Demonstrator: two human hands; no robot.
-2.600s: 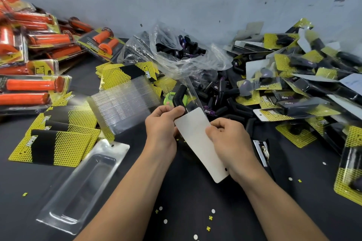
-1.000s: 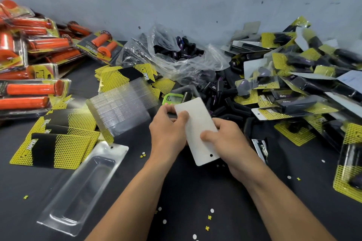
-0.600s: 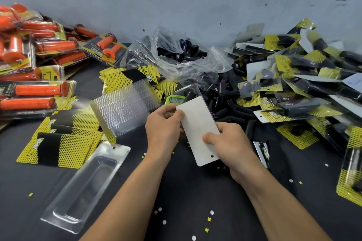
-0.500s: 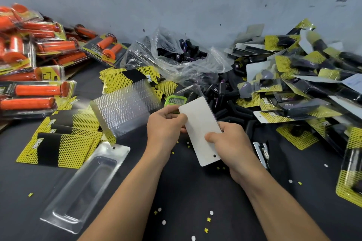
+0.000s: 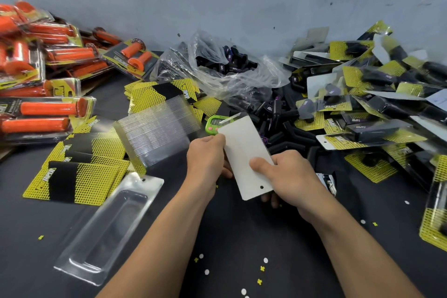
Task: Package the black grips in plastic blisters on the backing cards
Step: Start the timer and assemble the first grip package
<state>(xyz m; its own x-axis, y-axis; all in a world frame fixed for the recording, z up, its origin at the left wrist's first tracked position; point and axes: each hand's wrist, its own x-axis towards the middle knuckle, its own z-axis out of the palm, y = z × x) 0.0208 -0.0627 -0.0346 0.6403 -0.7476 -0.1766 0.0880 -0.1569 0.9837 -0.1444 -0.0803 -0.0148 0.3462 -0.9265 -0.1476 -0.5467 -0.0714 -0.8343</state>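
Observation:
Both hands hold one pack above the dark table, its white card back [image 5: 244, 150] facing me. My left hand [image 5: 205, 155] pinches the card's upper left edge. My right hand [image 5: 287, 176] grips the lower right part, thumb pressed on the card near its hang hole. The blister and grips underneath are hidden by the card. Loose black grips [image 5: 273, 118] lie in a heap just beyond. An empty clear blister [image 5: 108, 227] lies at the lower left. Yellow-and-black backing cards [image 5: 79, 181] lie left of it.
A stack of clear blisters [image 5: 154, 133] stands left of my hands. A plastic bag of black grips [image 5: 225, 65] sits at the back. Finished black packs [image 5: 362, 109] pile up on the right, orange grip packs [image 5: 46, 109] on the left. A green timer [image 5: 214, 123] lies behind the card.
The card, earlier sticking far out of the blister toward me, has slid in, so the pack is shorter. Both hands stayed on it and shifted little.

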